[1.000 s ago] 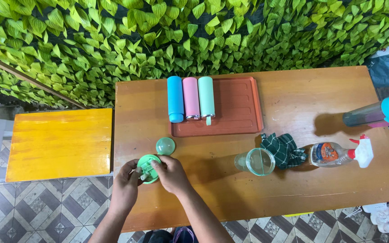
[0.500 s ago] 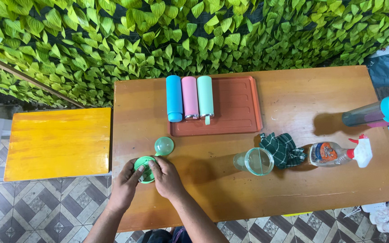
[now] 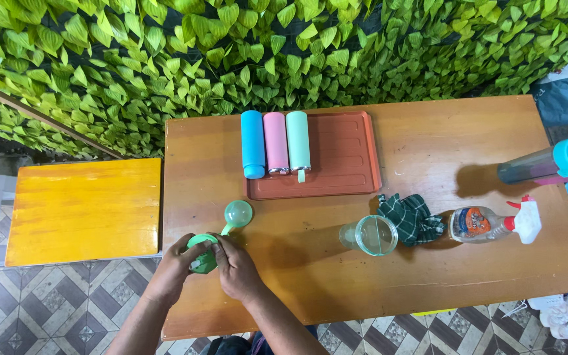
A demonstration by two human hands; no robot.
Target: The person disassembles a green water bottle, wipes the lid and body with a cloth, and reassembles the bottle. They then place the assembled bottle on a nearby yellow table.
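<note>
Both my hands hold a small green lid (image 3: 202, 256) near the front left of the brown wooden table (image 3: 428, 283). My left hand (image 3: 177, 268) grips it from the left and my right hand (image 3: 236, 268) from the right. A translucent green round cap (image 3: 238, 213) sticks up just behind the lid, joined to it by a short strap. To the right a clear glass tumbler (image 3: 371, 235) lies on its side. On a red-brown tray (image 3: 343, 161) at the back lie three bottles side by side: blue (image 3: 253, 143), pink (image 3: 275, 142) and mint green (image 3: 298, 141).
A dark green checked cloth (image 3: 410, 218) and a clear spray bottle (image 3: 488, 223) with a white and red trigger lie right of the tumbler. More bottles (image 3: 553, 163) crowd the table's right edge. A yellow wooden bench (image 3: 83, 210) stands left. A leafy green wall runs behind.
My hands have turned slightly on the green lid and stayed in the same spot. Nothing else on the table has moved.
</note>
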